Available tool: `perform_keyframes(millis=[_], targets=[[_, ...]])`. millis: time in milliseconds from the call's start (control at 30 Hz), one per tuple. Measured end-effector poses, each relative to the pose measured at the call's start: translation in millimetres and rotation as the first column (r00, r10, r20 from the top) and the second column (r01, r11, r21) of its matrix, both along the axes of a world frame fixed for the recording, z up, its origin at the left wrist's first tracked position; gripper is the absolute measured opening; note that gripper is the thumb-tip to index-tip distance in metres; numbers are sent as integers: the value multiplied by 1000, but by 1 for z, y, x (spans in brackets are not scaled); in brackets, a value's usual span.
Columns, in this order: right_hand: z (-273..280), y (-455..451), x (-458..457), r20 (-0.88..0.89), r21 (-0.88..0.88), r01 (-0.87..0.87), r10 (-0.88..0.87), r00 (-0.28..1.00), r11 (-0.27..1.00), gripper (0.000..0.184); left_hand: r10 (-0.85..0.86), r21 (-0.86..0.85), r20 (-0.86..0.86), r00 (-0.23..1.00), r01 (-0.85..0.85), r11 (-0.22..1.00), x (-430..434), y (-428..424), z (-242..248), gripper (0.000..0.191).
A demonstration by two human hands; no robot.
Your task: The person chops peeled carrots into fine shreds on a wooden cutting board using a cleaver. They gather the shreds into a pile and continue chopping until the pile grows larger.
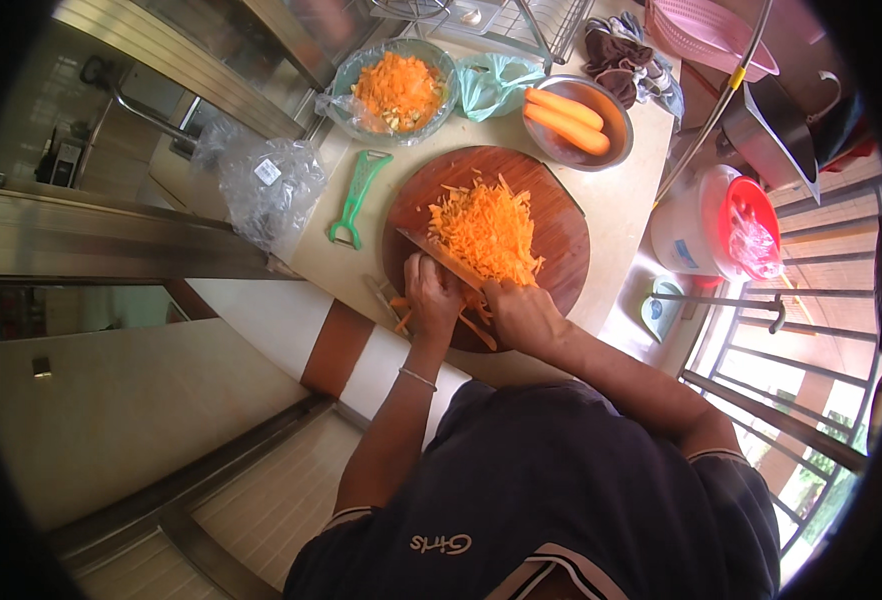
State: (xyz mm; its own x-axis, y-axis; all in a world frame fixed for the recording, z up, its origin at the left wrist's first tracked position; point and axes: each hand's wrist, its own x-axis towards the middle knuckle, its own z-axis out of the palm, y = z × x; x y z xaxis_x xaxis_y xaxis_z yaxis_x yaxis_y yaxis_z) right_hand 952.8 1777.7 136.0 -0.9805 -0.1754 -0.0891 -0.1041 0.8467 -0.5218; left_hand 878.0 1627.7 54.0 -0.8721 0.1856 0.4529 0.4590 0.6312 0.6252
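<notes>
A round wooden cutting board lies on the counter, with a heap of shredded carrot on it. My right hand grips a kitchen knife at the heap's near side; its handle is hidden in the fist. The blade points to the upper left. My left hand has its fingers bent at the near side of the blade, over carrot strips; what lies under the fingers is hidden. More strips lie between the hands and by the board's near edge.
Behind the board stand a bag-lined bowl of chopped carrot, a green plastic bag and a metal bowl with two peeled carrots. A green peeler and a clear plastic bag lie left. A white bucket stands right.
</notes>
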Motion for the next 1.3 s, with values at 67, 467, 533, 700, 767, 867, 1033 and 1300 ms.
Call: perform_keyframes(millis=[67, 467, 533, 700, 767, 867, 1033, 1300], targets=[[-3, -2, -17, -5, -20, -26, 26, 1000, 999, 24, -1, 15, 5, 1000, 1, 1000, -1, 0, 1, 9], [7, 11, 1, -12, 21, -9, 9, 1000, 1000, 19, 7, 60, -35, 999, -5, 998, 1, 0, 1, 13], [5, 11, 10, -22, 18, -8, 8, 1000, 1000, 20, 31, 16, -61, 998, -30, 999, 2, 0, 1, 15], [-2, 3, -2, 40, -13, 22, -22, 999, 1000, 25, 32, -6, -60, 998, -32, 999, -1, 0, 0, 15], [-5, -3, -16, 28, -8, -31, 31, 999, 999, 23, 25, 16, -30, 999, -24, 1000, 0, -1, 0, 13], [-8, -6, -41, 1, 7, -60, 60, 998, 998, 20, 15, 61, -10, 1000, -14, 998, -2, 0, 0, 11], [-6, 7, -37, -16, 7, -14, 15, 1000, 1000, 18, 23, 102, -64, 998, -16, 995, -1, -1, -2, 12], [2, 11, 9, 21, 33, -10, 10, 1000, 999, 19, 27, 19, -80, 996, -26, 999, -2, -1, -4, 15]])
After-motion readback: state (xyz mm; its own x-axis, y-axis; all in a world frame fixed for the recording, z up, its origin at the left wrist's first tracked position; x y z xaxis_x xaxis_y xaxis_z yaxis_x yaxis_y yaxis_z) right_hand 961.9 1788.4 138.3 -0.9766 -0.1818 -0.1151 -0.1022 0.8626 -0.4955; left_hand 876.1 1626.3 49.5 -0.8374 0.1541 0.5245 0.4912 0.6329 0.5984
